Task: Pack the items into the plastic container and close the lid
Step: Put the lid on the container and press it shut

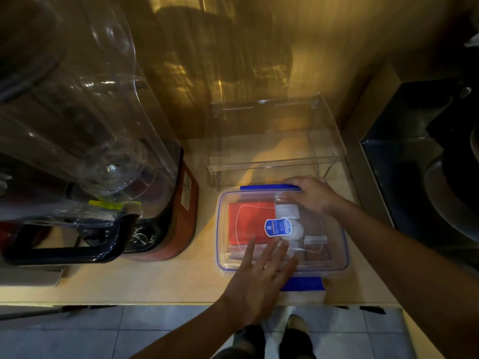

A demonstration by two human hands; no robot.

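plastic container (337,244) sits near the front edge of a pale wooden tabletop (160,281), seen from the head camera looking down. its clear lid (318,221) with a blue seal line lies on top, and a round blue label (277,228) sits at the lid's middle. through the lid show a red flat item (248,224), a white rounded item (296,231) and some small white pieces; what they are exactly cannot be told. a blue clip (269,187) runs along the far edge and another blue clip (303,284) sticks out at the near edge, apparently not folded down.

the left hand (256,283) lies flat over the near left part of the lid, fingers (249,251) spread and straight, gripping nothing. the right hand (313,194) rests on the far right corner of the lid, its fingers curled down over the far edge by the blue clip, pressing rather than holding anything.

just behind the container stands a clear acrylic stand (274,141), against a wooden wall. to the left, apart from the container, stands a red blender base (178,216) with a dial, topped by a big clear jug (77,125) with a black handle (64,252). a dark appliance (427,164) fills the right side. grey floor tiles (103,332) and a shoe (295,325) show below the tabletop edge.
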